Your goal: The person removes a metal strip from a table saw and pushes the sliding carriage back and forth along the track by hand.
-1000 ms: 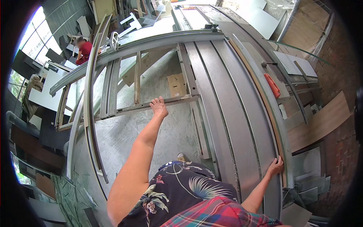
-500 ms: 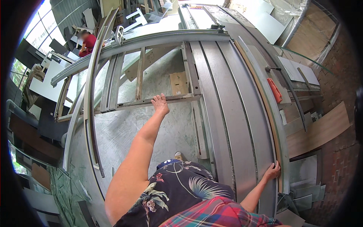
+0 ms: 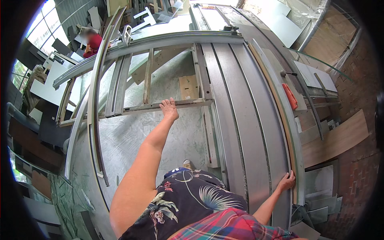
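My left hand (image 3: 169,109) lies on the near rail of a metal outrigger frame (image 3: 186,103), its fingers stretched out over the rail. Down at the lower right, my right hand (image 3: 285,182) has its fingers curled over the right edge of a long grey slotted sliding table (image 3: 252,132). A narrow tan-edged strip (image 3: 276,120) runs right beside those fingers along the machine. Part of the right hand's grip is hidden. Across the far end of the frame and table lies a long metal fence (image 3: 176,40).
A red insert (image 3: 290,97) and a dark lever (image 3: 289,73) sit right of the table. A curved wood sheet (image 3: 340,138) leans at the right. Long metal profiles (image 3: 95,88) stand on the left. A person in red (image 3: 94,42) is at the far left, among stacked panels.
The view has shifted very slightly. Both hands stay in the same places on the frame and the table edge.
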`<state>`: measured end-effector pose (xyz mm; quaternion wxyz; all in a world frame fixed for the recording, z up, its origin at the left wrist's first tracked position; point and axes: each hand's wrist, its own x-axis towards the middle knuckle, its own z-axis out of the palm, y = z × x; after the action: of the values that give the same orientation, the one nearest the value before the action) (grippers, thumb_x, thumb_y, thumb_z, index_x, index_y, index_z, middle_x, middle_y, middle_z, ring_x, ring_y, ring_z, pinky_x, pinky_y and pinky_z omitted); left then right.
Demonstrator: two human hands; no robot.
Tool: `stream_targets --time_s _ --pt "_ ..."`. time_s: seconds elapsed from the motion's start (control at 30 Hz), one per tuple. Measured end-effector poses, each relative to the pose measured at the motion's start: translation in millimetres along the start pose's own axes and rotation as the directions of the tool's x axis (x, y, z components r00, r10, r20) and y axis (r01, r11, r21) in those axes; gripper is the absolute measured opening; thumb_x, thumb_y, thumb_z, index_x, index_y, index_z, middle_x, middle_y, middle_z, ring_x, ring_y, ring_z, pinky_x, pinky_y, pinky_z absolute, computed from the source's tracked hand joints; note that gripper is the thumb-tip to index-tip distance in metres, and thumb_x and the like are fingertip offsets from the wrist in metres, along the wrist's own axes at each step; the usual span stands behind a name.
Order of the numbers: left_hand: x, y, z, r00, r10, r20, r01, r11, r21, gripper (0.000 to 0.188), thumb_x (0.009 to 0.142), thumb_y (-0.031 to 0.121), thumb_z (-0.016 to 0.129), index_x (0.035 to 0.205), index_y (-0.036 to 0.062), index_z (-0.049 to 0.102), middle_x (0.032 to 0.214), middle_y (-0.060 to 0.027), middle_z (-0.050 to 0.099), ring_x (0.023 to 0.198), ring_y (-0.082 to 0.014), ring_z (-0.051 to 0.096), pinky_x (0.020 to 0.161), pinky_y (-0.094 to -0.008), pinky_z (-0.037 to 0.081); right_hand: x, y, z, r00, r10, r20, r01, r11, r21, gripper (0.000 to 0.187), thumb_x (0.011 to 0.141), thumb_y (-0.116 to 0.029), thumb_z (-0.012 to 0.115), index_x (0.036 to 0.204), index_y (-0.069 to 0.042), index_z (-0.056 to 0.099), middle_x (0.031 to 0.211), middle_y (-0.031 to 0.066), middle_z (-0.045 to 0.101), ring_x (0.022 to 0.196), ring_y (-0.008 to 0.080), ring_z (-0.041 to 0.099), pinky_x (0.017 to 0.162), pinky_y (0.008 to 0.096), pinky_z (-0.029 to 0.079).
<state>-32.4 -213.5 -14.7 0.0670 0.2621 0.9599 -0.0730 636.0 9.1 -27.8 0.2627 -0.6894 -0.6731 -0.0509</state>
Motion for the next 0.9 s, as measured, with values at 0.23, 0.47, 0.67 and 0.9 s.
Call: stream_targets --time_s 0.23,0.47,0.67,0.9 --pt "-4 0 -7 0.999 -0.004 0.035 0.004 1.000 -0.005 0.084 0.074 0.020 0.060 0.143 0.0040 0.015 0.143 -0.0222 0.026 0.133 -0.0407 0.021 0.107 -0.0549 0.018 1 -3 -2 1.000 0.014 0.025 -0.014 1.000 -0.018 0.029 0.082 -0.017 0.061 0.110 -0.013 0.063 0.106 0.0117 0.062 0.098 0.0317 0.056 0.087 0.0427 0.041" --pt "-5 1 -12 0.999 0.002 0.048 -0.001 1.000 -0.017 0.084 0.075 0.020 0.059 0.143 0.0029 0.014 0.143 -0.0236 0.025 0.133 -0.0417 0.020 0.107 -0.0553 0.017 0 -6 -6 1.000 0.006 0.016 -0.006 1.000 -0.028 0.027 0.083 -0.017 0.061 0.109 -0.011 0.063 0.105 0.0125 0.062 0.095 0.0326 0.056 0.085 0.0421 0.042" --pt "-3 0 -7 0.999 0.000 0.039 0.000 1.000 -0.004 0.084 0.075 0.020 0.059 0.143 0.0034 0.014 0.142 -0.0234 0.025 0.133 -0.0412 0.021 0.107 -0.0551 0.018 0 -9 -7 1.000 0.023 0.020 -0.023 0.999 -0.024 0.028 0.082 -0.017 0.061 0.110 -0.012 0.063 0.106 0.0122 0.062 0.096 0.0322 0.057 0.087 0.0424 0.041" --pt "-1 -1 -1 1.000 -0.001 -0.010 0.001 1.000 0.005 0.082 0.075 0.021 0.059 0.143 0.0041 0.017 0.140 -0.0222 0.029 0.131 -0.0401 0.024 0.105 -0.0548 0.020 0 -7 -6 1.000 0.018 0.020 -0.018 1.000 -0.019 0.029 0.081 -0.017 0.061 0.110 -0.010 0.063 0.106 0.0138 0.062 0.097 0.0329 0.057 0.088 0.0430 0.041"
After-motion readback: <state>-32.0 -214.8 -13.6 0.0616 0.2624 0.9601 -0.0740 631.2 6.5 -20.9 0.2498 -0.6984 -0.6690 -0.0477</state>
